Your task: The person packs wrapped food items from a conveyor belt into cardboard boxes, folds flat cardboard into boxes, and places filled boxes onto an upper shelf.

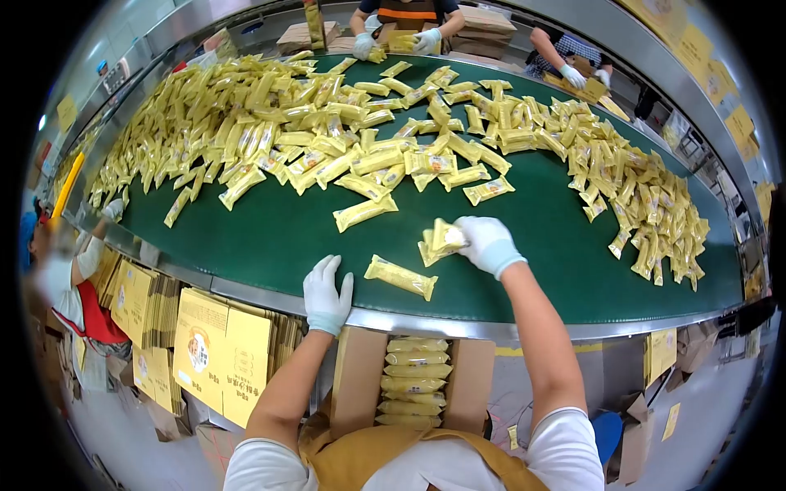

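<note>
My right hand (485, 245), in a white glove, is closed around a few yellow packets (443, 240) above the green belt (311, 237). Gloved in white too, my left hand (328, 296) rests at the belt's near edge with its fingers extended and nothing in them. A single yellow packet (401, 277) lies on the belt between my hands. Below the edge, in front of my body, an open cardboard box (357, 378) holds a column of several yellow packets (416, 371).
A large heap of packets (237, 114) covers the belt's far left, with another heap (630, 184) at right. Folded cartons (219, 348) stand below the belt at left. Gloved co-workers (407, 16) are across the belt; another person (78, 270) is at far left.
</note>
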Available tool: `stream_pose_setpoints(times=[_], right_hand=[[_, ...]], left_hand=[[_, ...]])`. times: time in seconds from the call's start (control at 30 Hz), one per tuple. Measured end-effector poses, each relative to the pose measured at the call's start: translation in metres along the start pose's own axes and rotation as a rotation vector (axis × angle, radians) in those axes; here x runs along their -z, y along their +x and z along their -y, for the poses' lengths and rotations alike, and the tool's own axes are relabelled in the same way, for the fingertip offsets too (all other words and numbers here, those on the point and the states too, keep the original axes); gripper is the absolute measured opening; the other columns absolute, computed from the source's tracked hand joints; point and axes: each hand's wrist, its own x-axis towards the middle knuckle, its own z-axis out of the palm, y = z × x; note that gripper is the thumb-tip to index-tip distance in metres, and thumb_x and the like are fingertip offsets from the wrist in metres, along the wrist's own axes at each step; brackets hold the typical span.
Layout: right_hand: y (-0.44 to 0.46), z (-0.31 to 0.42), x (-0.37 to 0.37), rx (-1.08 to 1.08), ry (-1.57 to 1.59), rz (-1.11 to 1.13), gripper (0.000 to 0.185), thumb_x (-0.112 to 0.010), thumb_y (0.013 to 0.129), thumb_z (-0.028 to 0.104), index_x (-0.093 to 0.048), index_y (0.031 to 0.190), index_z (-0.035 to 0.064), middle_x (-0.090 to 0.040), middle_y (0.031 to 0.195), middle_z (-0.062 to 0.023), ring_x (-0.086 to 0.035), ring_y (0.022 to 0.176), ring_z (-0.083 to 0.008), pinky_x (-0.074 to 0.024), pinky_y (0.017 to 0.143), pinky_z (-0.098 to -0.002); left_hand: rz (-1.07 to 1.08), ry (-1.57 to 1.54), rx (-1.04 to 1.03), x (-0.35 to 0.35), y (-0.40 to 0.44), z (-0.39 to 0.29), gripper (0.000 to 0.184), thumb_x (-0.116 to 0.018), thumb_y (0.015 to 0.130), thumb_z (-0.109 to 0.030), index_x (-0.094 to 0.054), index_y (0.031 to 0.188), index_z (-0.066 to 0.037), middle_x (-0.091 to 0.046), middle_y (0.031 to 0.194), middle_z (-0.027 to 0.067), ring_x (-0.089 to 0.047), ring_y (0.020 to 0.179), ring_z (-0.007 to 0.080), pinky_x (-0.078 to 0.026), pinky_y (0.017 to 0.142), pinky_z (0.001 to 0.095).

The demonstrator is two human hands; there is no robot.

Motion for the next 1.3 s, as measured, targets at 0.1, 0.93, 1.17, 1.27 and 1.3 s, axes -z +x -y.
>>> stream_pose_setpoints(times=[0.1, 0.93, 1.17, 1.27, 1.3], right_hand=[[0.019, 0.001, -0.030, 0.093, -0.139, 0.133, 0.024, -0.075, 0.077, 0.015, -0.063, 0.097, 0.0108, -0.070, 0.092, -0.0111, -0.069, 0.092, -0.0309, -0.0524, 0.085, -0.0426], [-0.006, 0.036, 0.018, -0.190, 0.058, 0.274, 0.094, -0.080, 0.059, 0.068, -0.065, 0.123, 0.0016, -0.052, 0.129, -0.0223, -0.051, 0.119, -0.0387, -0.0421, 0.106, -0.0423], [0.018, 0.116, -0.022, 0.036, 0.263, 0.614, 0.096, -0.074, 0.067, 0.067, -0.059, 0.136, 0.0021, -0.048, 0.140, -0.0303, -0.047, 0.131, -0.0458, -0.0374, 0.112, -0.0434], [-0.004, 0.131, -0.020, 0.194, 0.101, 0.509, 0.099, -0.075, 0.065, 0.066, -0.056, 0.137, 0.0006, -0.058, 0.126, -0.0223, -0.055, 0.116, -0.0393, -0.0407, 0.104, -0.0453], [-0.007, 0.130, -0.018, 0.199, 0.089, 0.507, 0.100, -0.075, 0.064, 0.066, -0.055, 0.137, 0.0002, -0.057, 0.127, -0.0224, -0.055, 0.116, -0.0391, -0.0403, 0.104, -0.0452]], left_hand=[[-0.036, 0.010, 0.022, 0.000, -0.001, 0.001, 0.039, -0.068, 0.090, -0.022, -0.060, 0.123, -0.003, -0.061, 0.126, 0.0171, -0.057, 0.116, 0.0369, -0.044, 0.100, 0.0456], [-0.064, -0.040, 0.111, -0.001, -0.003, 0.004, 0.024, -0.063, 0.092, -0.018, -0.066, 0.112, -0.004, -0.064, 0.120, 0.0148, -0.061, 0.109, 0.0342, -0.046, 0.095, 0.0438], [-0.089, -0.029, 0.109, -0.002, -0.002, 0.006, 0.026, -0.063, 0.093, -0.022, -0.067, 0.110, -0.004, -0.065, 0.118, 0.0142, -0.062, 0.105, 0.0338, -0.047, 0.094, 0.0445], [-0.089, -0.032, 0.114, 0.001, -0.003, 0.004, 0.025, -0.063, 0.093, -0.023, -0.067, 0.110, -0.005, -0.065, 0.118, 0.0139, -0.062, 0.104, 0.0338, -0.047, 0.094, 0.0446], [-0.091, -0.035, 0.114, 0.001, -0.002, 0.005, 0.025, -0.063, 0.093, -0.023, -0.067, 0.110, -0.005, -0.065, 0.118, 0.0138, -0.062, 0.104, 0.0338, -0.047, 0.094, 0.0446]])
